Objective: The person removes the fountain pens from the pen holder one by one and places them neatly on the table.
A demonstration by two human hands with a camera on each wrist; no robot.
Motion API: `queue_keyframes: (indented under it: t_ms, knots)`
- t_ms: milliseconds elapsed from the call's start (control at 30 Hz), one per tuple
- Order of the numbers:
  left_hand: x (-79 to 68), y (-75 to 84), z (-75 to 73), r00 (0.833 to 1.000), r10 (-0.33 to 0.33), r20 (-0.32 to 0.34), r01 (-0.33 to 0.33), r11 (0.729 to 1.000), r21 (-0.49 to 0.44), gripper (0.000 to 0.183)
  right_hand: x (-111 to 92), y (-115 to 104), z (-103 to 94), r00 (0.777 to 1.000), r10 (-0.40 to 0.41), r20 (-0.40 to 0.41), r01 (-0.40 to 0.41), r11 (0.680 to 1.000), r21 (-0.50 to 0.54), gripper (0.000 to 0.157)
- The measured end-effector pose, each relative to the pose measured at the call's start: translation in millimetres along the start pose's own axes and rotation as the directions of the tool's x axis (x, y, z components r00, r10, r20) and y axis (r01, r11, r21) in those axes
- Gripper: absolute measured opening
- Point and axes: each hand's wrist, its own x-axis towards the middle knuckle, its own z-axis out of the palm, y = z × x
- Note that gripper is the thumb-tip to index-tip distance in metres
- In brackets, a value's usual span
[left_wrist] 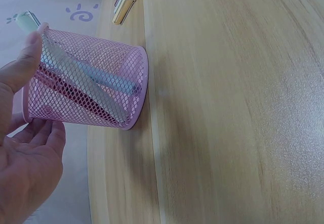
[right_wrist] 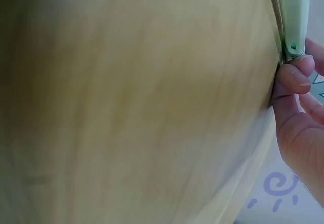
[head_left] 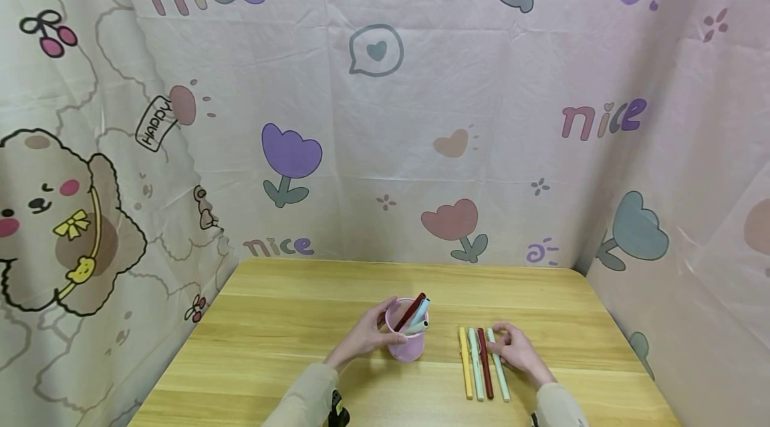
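Observation:
My left hand (head_left: 365, 336) grips a pink mesh pen holder (head_left: 407, 350) near its rim, thumb on the near side and fingers round the far side. Inside the holder (left_wrist: 132, 57) lean a dark red pen (head_left: 412, 311), a light blue pen (head_left: 419, 313) and a pale green pen (head_left: 415, 329). To the right, my right hand (head_left: 520, 351) pinches the upper end of a light green pen (head_left: 500, 373) lying on the table. In the right wrist view, thumb and fingers meet at the end of this pen (right_wrist: 293, 16).
Beside that pen lie a yellow pen (head_left: 466, 367), another light green pen (head_left: 476, 370) and a dark red pen (head_left: 486, 370), roughly parallel. All stand or lie on a wooden table (head_left: 289, 307). A printed cloth (head_left: 373, 133) hangs behind and along both sides.

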Motion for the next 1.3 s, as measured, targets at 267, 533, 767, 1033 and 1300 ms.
queue_keyframes:
  t_ms: [267,533,767,1033,1300]
  knots:
    - [0.0,3.1,0.1,1.000,-0.005,-0.004,0.005,1.000,-0.004,0.093,-0.5,1.5,-1.3,1.000,-0.011,0.016,0.011,1.000,-0.003,0.044]
    - [-0.2,4.9,-0.1,1.000,-0.004,-0.007,0.004,1.000,-0.012,0.092,-0.3,4.5,-3.4,0.998,-0.047,0.050,0.045,0.998,0.035,0.045]
    - [-0.4,4.5,-0.1,1.000,-0.002,-0.011,0.002,1.000,-0.013,0.093,-0.8,5.3,-5.0,0.994,-0.063,0.084,0.060,0.998,0.036,0.049]
    - [0.6,3.1,0.0,1.000,-0.002,-0.010,0.002,1.000,-0.010,0.092,-1.2,4.9,-5.9,0.993,-0.068,0.096,0.063,0.997,0.048,0.048]
    - [0.7,2.5,-0.1,1.000,-0.004,-0.010,0.004,1.000,-0.022,0.093,-0.9,5.3,-6.5,0.992,-0.079,0.095,0.075,0.996,0.042,0.049]
